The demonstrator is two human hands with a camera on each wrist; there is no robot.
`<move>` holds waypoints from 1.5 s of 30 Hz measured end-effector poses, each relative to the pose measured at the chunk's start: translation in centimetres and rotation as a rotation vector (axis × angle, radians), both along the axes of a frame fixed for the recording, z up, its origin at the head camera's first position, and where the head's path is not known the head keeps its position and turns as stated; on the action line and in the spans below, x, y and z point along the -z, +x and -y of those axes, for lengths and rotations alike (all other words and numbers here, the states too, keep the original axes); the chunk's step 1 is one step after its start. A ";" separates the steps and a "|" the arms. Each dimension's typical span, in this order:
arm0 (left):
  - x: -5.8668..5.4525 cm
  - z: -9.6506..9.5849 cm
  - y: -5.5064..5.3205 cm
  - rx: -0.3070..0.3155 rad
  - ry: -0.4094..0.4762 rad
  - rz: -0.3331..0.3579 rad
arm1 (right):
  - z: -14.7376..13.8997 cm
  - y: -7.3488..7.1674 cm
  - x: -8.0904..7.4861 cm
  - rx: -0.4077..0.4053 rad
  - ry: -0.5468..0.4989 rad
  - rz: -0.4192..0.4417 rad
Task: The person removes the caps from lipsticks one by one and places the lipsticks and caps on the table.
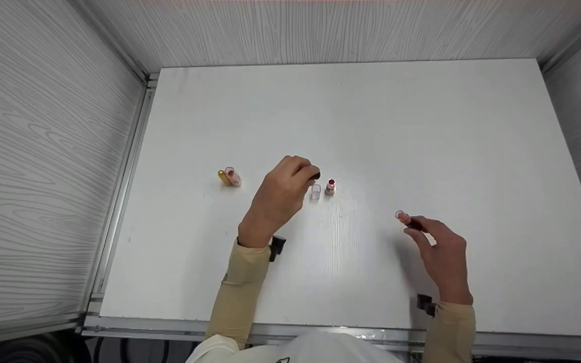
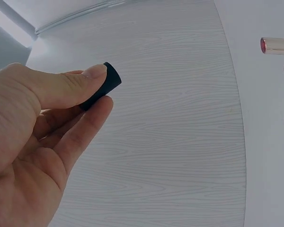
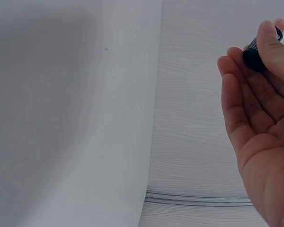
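Note:
Between thumb and fingertips my left hand (image 1: 281,190) pinches a short dark cap (image 2: 104,85), raised above the table. Just right of it, an uncapped lipstick (image 1: 331,187) with a red tip stands upright beside a clear cap (image 1: 316,192). My right hand (image 1: 444,254) is held over the right part of the table. Its thumb and fingers grip a lipstick tube (image 1: 404,218) with a dark base (image 3: 253,59) and a pinkish, clear-ended top. In the right wrist view the thumb partly hides this tube.
On the left of the white table (image 1: 371,116), a gold tube (image 1: 223,177) touches a pinkish tube with a clear top (image 1: 235,178). Wood-grain panels (image 1: 48,151) enclose the table at the left, back and right. A metal rail (image 1: 144,326) runs along the front edge.

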State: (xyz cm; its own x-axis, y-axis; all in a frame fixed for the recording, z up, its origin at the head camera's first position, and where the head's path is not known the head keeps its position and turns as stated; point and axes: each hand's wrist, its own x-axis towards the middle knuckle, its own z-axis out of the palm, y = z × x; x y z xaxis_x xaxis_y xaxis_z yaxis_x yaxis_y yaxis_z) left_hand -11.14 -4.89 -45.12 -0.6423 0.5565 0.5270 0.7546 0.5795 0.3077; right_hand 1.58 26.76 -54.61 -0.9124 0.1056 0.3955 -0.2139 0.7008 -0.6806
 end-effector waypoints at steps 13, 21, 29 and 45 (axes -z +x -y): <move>2.0 -3.6 -2.5 0.017 -0.186 -0.012 | -0.6 0.3 0.4 0.018 -0.002 0.013; 4.3 -6.5 -3.7 0.040 -0.317 0.028 | -0.8 0.4 0.2 0.031 -0.020 0.010; 6.9 -8.2 -4.2 -0.006 -0.525 0.111 | -1.0 0.6 0.5 0.052 -0.021 0.023; 11.0 -9.2 -4.6 -0.041 -0.739 0.201 | -0.8 0.4 0.8 0.050 -0.005 0.057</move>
State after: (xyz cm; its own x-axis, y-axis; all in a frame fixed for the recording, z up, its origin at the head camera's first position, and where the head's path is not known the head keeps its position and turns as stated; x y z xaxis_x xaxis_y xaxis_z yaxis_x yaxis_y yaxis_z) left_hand -15.76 4.28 -56.11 -0.7142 0.6925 -0.1018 0.6985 0.7144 -0.0411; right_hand 2.00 27.54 -55.44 -0.9268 0.1535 0.3428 -0.1396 0.7065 -0.6938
